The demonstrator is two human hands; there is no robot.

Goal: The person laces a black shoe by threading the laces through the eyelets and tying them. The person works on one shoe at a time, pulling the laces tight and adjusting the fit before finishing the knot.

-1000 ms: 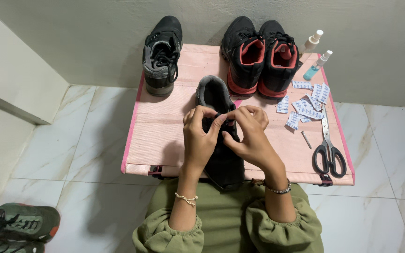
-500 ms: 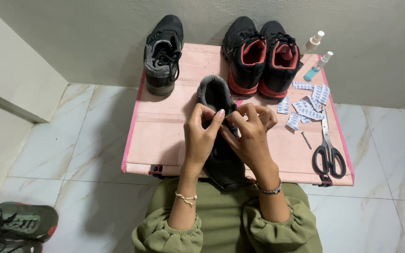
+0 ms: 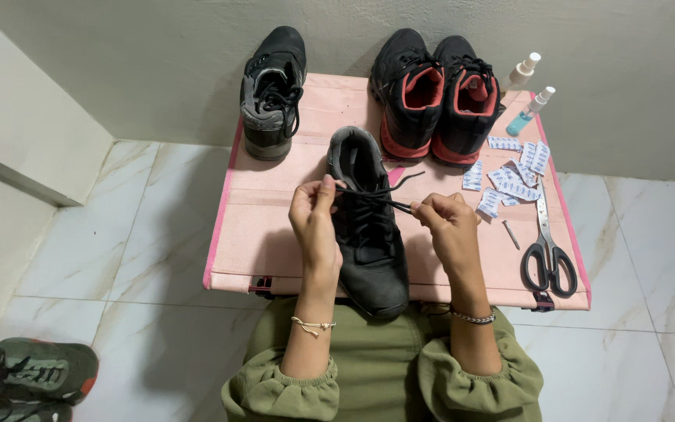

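At far left on the floor lies a green sneaker (image 3: 29,370). On the pink bench (image 3: 275,234), a grey-and-black shoe (image 3: 273,92) stands at the far left edge. The left hand (image 3: 316,221) has its grip closed on a black lace (image 3: 369,190) beside the black shoe (image 3: 369,227), which lies mid-bench with its toe at the near edge. The right hand (image 3: 448,227) pinches the lace's other end. Farther right sit a red-lined pair of shoes (image 3: 435,94), two spray bottles (image 3: 529,98), white packets (image 3: 513,176) and scissors (image 3: 547,246).
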